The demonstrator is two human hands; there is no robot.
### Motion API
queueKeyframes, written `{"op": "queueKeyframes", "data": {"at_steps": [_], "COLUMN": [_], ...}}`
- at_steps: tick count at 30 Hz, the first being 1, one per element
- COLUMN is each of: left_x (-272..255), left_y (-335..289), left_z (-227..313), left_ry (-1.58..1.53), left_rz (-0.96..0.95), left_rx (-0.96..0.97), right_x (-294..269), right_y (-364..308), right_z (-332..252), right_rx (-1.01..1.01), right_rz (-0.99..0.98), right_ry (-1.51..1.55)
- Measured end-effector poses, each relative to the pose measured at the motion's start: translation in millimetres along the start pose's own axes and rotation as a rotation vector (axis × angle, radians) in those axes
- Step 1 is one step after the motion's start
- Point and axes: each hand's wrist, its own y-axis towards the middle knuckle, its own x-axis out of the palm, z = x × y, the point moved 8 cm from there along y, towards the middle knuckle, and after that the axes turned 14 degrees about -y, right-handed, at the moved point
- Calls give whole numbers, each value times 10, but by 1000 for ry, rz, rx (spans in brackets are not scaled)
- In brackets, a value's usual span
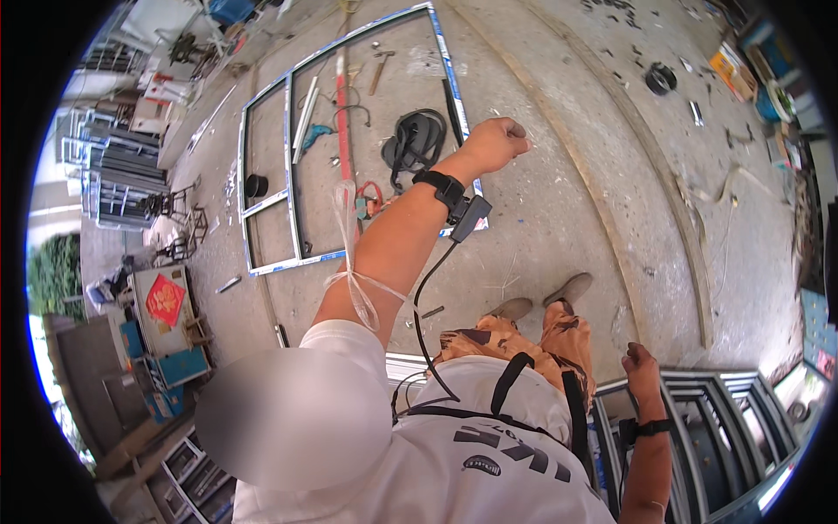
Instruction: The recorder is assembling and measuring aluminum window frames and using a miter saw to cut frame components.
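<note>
My left hand [497, 145] reaches out above the concrete floor, fingers curled together. Whatever it may hold is hidden. A black band with a small cabled box [471, 218] circles that wrist, and a clear plastic strip [351, 275] is tied around the forearm. Just left of the hand, a large window frame [291, 140] with blue-and-white film lies flat. Within its outline are a dark strapped bag-like thing [417, 144], a hammer [381, 73] and a pale metal profile [305, 120]. Low at my right side, my right hand [642, 371] is closed, with nothing showing in it, near stacked grey frames [694, 406].
Cables and a red bar [342, 131] cross the frame area. Long strips [576, 162] run along the floor to the right. A black roll [661, 79] and scattered scraps lie farther off. More frames [131, 179] and a cabinet [161, 306] stand at the left.
</note>
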Motion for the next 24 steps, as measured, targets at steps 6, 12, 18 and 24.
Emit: {"op": "queueKeyframes", "data": {"at_steps": [6, 12, 18, 24], "left_x": [-509, -208, 486, 549], "left_y": [-112, -1538, -2097, -1196], "left_z": [-1035, -2439, -2707, -2708], "left_ry": [27, -142, -338, 9], "left_rz": [205, 288, 328, 18], "left_rx": [-11, -628, -986, -805], "right_x": [-586, -1179, -1573, -1751], "right_y": [922, 1668, 2567, 3539], "right_z": [-751, -813, -1144, -1719], "right_rx": [-326, -376, -422, -527], "right_rz": [-88, -143, -279, -378], "right_ry": [-160, -264, -370, -506]}}
